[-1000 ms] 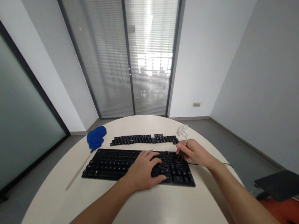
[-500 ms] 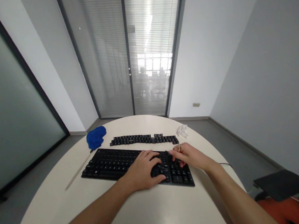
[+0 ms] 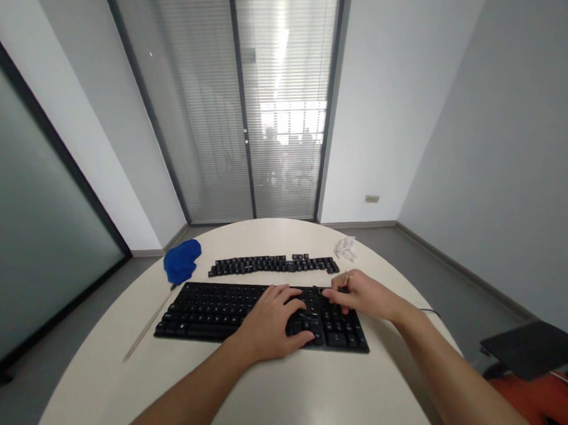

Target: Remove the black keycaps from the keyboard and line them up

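A black keyboard (image 3: 208, 310) lies on the pale table. My left hand (image 3: 275, 325) rests over its right-middle part with the fingers spread, the thumb low near the front edge. At the upper part of the number pad, my right hand (image 3: 359, 294) is curled, thumb and fingers pressed together close to the keys. Whatever sits in that pinch is too small and too hidden to make out. A ring shows on a right finger. Just beyond the keyboard, several loose black keycaps (image 3: 268, 265) stand in rows.
At the left lie a blue cloth (image 3: 181, 260) and a thin stick (image 3: 149, 324) with a dark tip. Crumpled white tissue (image 3: 345, 248) sits at the back right. A cable (image 3: 430, 310) runs off the right side of the table (image 3: 319, 396). Beside it stands a chair (image 3: 535, 351).
My right hand has shifted very slightly, its fingers curling in a little more over the number pad. The left hand, keyboard and loose keycaps stay put.
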`<state>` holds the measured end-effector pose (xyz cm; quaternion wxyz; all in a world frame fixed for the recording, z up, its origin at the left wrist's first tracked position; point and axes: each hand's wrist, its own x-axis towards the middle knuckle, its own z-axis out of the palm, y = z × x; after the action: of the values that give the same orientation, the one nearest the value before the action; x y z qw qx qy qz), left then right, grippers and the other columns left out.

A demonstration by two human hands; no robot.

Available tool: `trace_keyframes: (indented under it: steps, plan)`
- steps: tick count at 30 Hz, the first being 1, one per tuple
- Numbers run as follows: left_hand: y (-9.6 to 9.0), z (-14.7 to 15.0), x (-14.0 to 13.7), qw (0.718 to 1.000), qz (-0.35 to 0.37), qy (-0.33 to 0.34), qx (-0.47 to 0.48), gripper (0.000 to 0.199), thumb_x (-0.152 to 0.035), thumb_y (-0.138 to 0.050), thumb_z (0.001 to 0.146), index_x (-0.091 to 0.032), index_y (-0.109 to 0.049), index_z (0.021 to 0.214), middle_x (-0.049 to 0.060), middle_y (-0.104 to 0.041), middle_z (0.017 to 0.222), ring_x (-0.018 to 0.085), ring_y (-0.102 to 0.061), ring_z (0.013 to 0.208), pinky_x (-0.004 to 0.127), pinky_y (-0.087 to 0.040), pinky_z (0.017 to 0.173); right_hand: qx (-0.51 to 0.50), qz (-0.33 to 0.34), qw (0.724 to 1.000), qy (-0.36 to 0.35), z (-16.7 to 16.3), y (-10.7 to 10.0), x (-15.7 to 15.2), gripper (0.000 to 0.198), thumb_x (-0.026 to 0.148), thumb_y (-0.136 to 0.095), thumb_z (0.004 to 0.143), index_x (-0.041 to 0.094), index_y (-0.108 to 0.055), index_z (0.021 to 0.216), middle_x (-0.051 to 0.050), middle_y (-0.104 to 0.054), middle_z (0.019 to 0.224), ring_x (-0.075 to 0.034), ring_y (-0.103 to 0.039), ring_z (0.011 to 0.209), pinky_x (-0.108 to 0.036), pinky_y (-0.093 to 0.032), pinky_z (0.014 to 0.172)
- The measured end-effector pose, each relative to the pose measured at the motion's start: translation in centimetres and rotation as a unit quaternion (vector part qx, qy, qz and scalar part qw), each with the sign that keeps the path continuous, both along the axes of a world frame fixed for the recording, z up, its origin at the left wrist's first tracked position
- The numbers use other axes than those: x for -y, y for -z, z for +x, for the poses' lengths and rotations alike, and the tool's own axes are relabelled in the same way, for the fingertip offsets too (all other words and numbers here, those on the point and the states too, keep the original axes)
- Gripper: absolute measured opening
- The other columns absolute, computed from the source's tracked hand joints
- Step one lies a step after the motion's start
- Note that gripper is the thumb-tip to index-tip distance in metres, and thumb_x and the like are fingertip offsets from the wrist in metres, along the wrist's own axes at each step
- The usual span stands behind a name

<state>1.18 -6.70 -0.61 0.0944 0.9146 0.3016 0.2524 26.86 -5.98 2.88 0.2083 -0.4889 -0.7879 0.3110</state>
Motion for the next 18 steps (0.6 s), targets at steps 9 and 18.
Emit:
trace_keyframes:
  steps: [9,18]
  plan:
    - [-0.2,-0.1,0.0,1.0,-0.012,0.006,-0.001,0.042,-0.044,-0.073,0.077,-0.022,-0.065,0.113,0.008,-0.061,0.127,0.031,-0.048,0.124,0.051,-0.032,0.112,-0.099,-0.096,0.99,0.043,0.5,1.3,-1.0,0.043,0.055,-0.061,0.086,0.014,-0.064,0.071,0.0,-0.061,0.051,-0.014,-0.063,0.046,-0.02,-0.046,0.045]
    - [-0.2,-0.1,-0.1,1.0,-0.027,0.005,0.007,0.041,-0.044,-0.073,0.078,-0.022,-0.065,0.111,0.008,-0.062,0.127,0.031,-0.048,0.125,0.05,-0.033,0.111,-0.128,-0.069,0.986,0.075,1.0,1.6,-1.4,0.048,0.059,-0.056,0.088,0.015,-0.064,0.072,0.0,-0.061,0.048,-0.014,-0.062,0.044,-0.02,-0.047,0.045]
